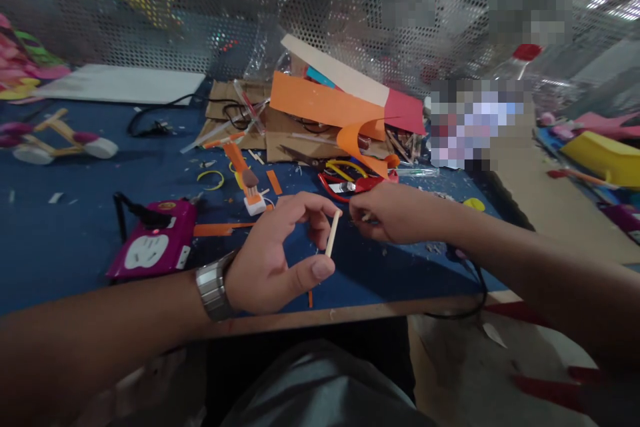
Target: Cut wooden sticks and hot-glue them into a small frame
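Note:
My left hand (283, 253), with a metal watch at its wrist, pinches a short wooden stick (333, 235) lengthwise between thumb and forefinger. To its right, my right hand (383, 212) is closed, fingers curled inward; a small pale bit shows at them, too little to name. Just beyond that hand lie red-handled pliers (343, 188), partly hidden by it. Past my left hand stands a small orange model (240, 163) with a white block (255, 205) at its foot.
A purple glue-gun-like device (155, 240) with a black cord sits left. Orange paper strips (325, 103) and cardboard (285, 151) are piled at the back, near scissors (300, 155). A wooden model with white wheels (60, 137) stands far left. A perforated metal screen (215, 7) rises behind.

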